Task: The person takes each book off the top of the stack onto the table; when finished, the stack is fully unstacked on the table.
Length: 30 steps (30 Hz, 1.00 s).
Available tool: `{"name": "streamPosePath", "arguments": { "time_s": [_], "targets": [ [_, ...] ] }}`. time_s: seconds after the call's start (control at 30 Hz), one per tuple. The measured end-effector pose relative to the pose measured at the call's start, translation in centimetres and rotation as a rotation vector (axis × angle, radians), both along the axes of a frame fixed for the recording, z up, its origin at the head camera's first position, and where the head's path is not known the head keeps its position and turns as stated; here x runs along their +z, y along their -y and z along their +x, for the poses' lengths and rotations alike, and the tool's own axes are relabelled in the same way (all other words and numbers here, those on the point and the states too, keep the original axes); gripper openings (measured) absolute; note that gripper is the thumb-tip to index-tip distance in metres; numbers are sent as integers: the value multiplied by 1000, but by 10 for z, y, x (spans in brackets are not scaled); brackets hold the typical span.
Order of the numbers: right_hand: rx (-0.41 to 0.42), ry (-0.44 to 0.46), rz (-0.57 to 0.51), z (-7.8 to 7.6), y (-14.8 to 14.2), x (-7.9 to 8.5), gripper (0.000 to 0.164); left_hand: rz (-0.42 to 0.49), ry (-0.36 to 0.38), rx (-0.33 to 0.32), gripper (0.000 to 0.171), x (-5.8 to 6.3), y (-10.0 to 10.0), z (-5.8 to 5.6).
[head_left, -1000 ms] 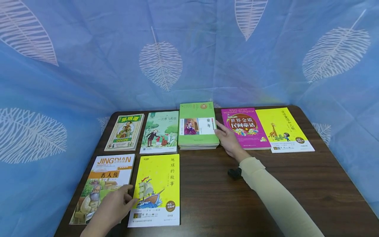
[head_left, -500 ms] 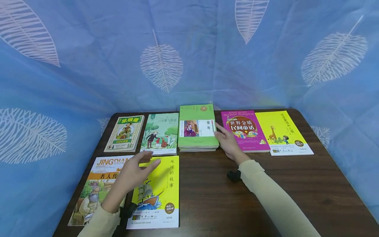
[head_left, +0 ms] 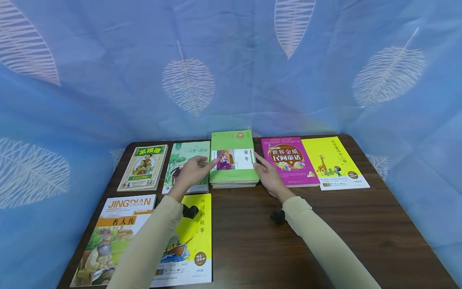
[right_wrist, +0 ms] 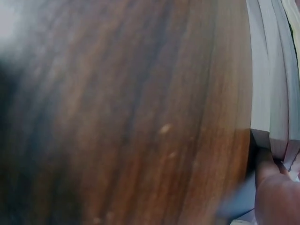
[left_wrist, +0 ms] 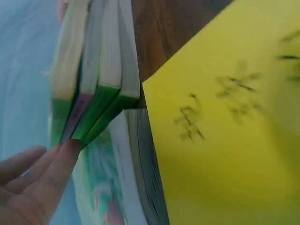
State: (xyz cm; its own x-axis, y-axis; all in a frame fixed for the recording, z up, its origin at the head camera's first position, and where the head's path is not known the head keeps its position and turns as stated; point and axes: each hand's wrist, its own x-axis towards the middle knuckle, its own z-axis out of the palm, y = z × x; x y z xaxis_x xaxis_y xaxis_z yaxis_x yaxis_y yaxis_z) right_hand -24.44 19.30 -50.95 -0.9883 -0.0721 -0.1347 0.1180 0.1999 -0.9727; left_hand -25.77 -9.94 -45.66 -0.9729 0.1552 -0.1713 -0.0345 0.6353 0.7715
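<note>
A stack of several books [head_left: 234, 184] lies at the back middle of the table, a green book [head_left: 232, 175] on top. My left hand [head_left: 192, 173] is at its left side, over the pale green book [head_left: 202, 147]. In the left wrist view, its fingertips [left_wrist: 70, 146] touch the ends of the stacked books. On the opposite side, my right hand [head_left: 269, 176] has its fingers extended along the stack's edge. The right wrist view shows a finger [right_wrist: 267, 168] at the lower books' corner, the rest of that hand mostly cut off.
A small green-and-cream book [head_left: 144, 166] lies at the back left. In front are a white-covered book [head_left: 104, 241] and a yellow ship book [head_left: 196, 245], both partly under my left arm. A purple book [head_left: 288, 162] and a yellow giraffe book [head_left: 333, 162] lie right of the stack.
My left hand has moved from above the front-left books, forward and right, to the stack's left side. My right hand stays at the stack's right side. The head view has shifted slightly.
</note>
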Motion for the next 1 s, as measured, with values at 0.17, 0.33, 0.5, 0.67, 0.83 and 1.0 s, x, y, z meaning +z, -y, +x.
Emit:
{"name": "streamPosePath", "arguments": {
  "time_s": [0.17,0.33,0.5,0.67,0.83,1.0],
  "targets": [
    [2,9,9,1,5,0,54,-37,-20,-4,82,-7,-15,-19],
    [11,-2,3,3,5,2,55,-73,-30,38,65,-11,-27,-29],
    [-1,-1,2,3,1,2,55,-81,-8,60,48,-11,-37,-33],
    [8,6,-11,1,3,2,57,-100,24,82,42,-8,-34,-34],
    [1,21,-17,3,2,4,61,-80,40,63,45,-7,-28,-38],
    [-14,47,-16,2,1,3,60,-2,123,79,49,-8,-21,-39]
  ]
}}
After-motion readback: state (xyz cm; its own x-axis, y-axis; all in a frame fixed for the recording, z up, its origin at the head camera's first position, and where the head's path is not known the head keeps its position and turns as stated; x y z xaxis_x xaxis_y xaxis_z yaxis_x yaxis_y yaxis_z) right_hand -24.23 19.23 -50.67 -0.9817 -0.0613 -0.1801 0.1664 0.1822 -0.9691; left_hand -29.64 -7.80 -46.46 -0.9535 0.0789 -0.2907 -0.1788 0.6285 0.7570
